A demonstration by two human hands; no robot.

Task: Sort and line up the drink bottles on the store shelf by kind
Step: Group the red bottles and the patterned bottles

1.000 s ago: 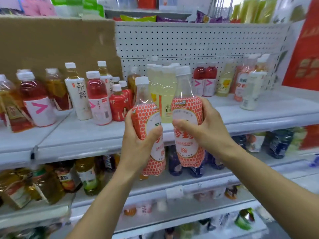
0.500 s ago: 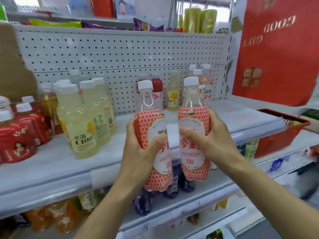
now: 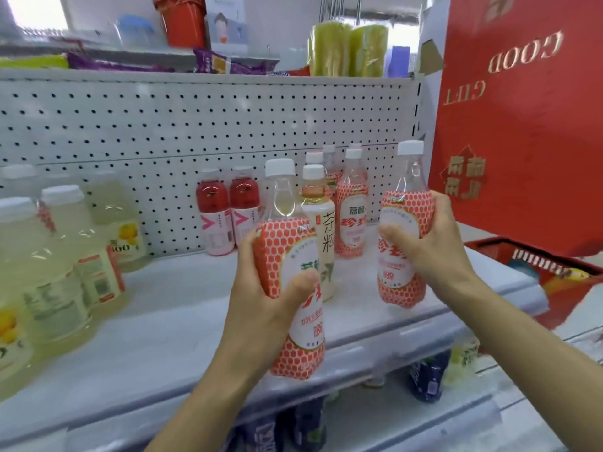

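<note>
My left grip (image 3: 257, 301) is wrapped around one orange honeycomb bottle (image 3: 280, 243) before the shelf (image 3: 163, 337) edge. My right grip (image 3: 430, 252) holds a second honeycomb bottle (image 3: 403, 223) over the shelf. Both are nearly upright, caps up, long axis vertical. Behind, a matching bottle (image 3: 352, 216) stands beside a tea bottle (image 3: 321, 223), so I judge the sorting only partly done.

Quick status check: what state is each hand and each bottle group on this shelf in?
Left hand: grips one orange honeycomb-label plastic bottle, capped, held in front of the white metal shelf.
Right hand: grips a second orange honeycomb-label bottle, capped, low at the shelf; contact unclear.
Cream tea bottle: capped, standing.
Two red drink bottles: capped, standing side by side.
Pale yellow bottles: standing, blurred.
</note>
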